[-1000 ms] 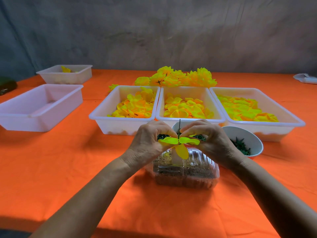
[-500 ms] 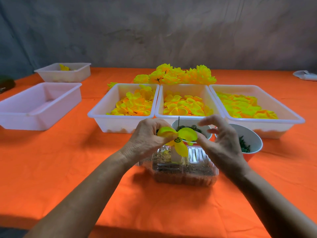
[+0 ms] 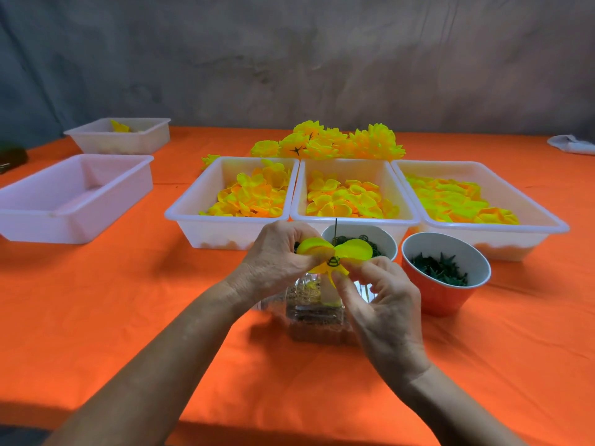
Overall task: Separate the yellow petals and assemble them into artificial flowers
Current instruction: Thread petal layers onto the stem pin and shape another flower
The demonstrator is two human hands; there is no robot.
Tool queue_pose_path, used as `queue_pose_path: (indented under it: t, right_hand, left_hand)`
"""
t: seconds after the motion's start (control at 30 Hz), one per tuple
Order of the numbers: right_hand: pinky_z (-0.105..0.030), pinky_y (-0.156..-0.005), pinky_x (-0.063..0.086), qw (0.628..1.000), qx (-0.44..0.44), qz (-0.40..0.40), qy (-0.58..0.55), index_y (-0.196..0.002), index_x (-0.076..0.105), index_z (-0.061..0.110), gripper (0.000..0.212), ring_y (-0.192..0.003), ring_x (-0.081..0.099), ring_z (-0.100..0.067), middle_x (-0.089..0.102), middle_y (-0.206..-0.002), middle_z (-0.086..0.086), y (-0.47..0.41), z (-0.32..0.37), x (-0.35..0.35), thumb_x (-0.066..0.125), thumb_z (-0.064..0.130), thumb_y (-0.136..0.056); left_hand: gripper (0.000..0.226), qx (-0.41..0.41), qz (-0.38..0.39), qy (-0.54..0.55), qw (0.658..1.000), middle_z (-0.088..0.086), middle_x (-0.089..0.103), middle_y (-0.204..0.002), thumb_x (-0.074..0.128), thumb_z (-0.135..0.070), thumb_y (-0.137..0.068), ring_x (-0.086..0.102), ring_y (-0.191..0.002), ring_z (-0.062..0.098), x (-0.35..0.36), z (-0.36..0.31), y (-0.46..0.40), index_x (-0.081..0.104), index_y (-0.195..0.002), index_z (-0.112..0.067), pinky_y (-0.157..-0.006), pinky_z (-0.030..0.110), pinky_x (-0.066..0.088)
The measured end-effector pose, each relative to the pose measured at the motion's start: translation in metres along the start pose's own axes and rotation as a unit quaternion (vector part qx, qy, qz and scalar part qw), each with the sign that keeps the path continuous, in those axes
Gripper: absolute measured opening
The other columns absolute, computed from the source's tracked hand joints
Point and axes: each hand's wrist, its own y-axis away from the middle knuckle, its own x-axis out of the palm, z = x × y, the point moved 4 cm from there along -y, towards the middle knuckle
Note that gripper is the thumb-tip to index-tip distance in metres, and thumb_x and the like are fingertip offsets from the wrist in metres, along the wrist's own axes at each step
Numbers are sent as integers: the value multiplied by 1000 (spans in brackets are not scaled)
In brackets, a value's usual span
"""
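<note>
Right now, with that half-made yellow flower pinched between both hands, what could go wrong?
The petal piece is held only by fingertip pinches of the left hand and right hand; a slipped grip could drop it onto the clear container below. The thin dark pin stands close to the fingers and might prick them. The bowl of green parts sits near the right hand and might get knocked.

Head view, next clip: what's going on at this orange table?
A person is assembling a yellow petal piece on a thin wire. The left hand pinches one side and the right hand pinches the lower petal, above a clear plastic container. Three white trays of loose petals sit behind, with finished flowers beyond them.
</note>
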Motion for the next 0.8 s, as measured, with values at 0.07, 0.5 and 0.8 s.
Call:
queue_pose_path:
  t: [0.07,0.5,0.8]
  right_hand:
    - [-42,-64,49,1000,-2,-14,28,-85,75,19,9,-71,58,-24,60,-71,-2,-4,-3,3,72,22,-76]
    - [-43,-63,48,994,-46,-67,72,-76,73,16,17,-71,57,-29,62,-74,-4,-13,-2,14,72,33,-76]
    - [-45,-66,47,998,-35,-57,-10,-76,74,13,16,-76,57,-28,64,-76,-5,-13,-13,15,71,29,-75]
  left_hand:
    - [15,4,0,-1,1000,23,66,-82,73,-14,-81,62,-77,37,0,-1,1,71,-81,1,-69,52,49]
    - [11,17,-3,-10,1000,13,70,-84,70,-14,-83,64,-81,31,-2,0,0,73,-84,-3,-74,45,51]
    - [4,65,0,-23,998,15,68,-82,72,-2,-80,64,-80,30,-2,-7,2,72,-79,2,-73,45,51]
